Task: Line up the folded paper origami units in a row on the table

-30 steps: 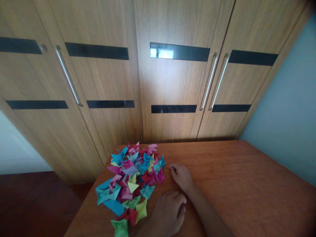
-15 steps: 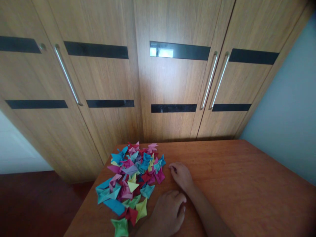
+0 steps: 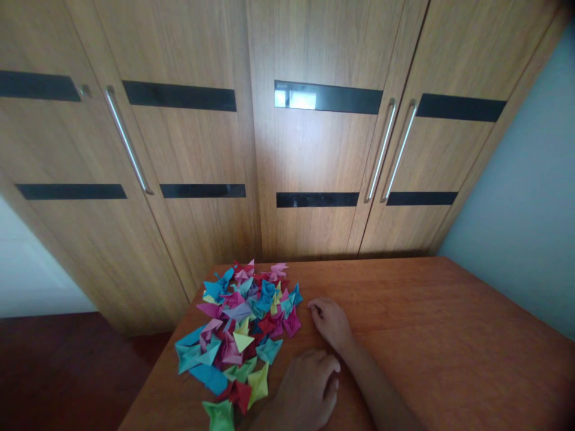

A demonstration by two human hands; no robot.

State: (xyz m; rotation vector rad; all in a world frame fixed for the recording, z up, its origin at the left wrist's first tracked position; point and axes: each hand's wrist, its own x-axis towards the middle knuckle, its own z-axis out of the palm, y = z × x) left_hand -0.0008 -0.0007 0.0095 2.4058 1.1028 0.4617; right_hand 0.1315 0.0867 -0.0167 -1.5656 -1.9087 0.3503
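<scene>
A pile of folded paper pieces [image 3: 242, 311] lies on the left part of the wooden table [image 3: 404, 311], in pink, blue, red, yellow, green and lilac. They look like origami with pointed corners. My left hand [image 3: 309, 383] rests on the table just right of the pile's near end, its fingers curled in and nothing showing in them. Farther forward, my right hand [image 3: 331, 324] lies on the tabletop with loosely closed fingers, right of the pile and apart from it. A green folded piece [image 3: 219, 415] sits at the near end, left of my left wrist.
Behind the table stands a wooden wardrobe [image 3: 305, 233] with dark inlaid strips and long metal handles [image 3: 381, 149]. A pale blue wall [image 3: 516, 239] rises on the right. Dark reddish floor [image 3: 54, 371] shows past the table's left edge.
The view has shifted very slightly, so everything sits a little lower in the picture. Both hands and the paper pieces keep their places.
</scene>
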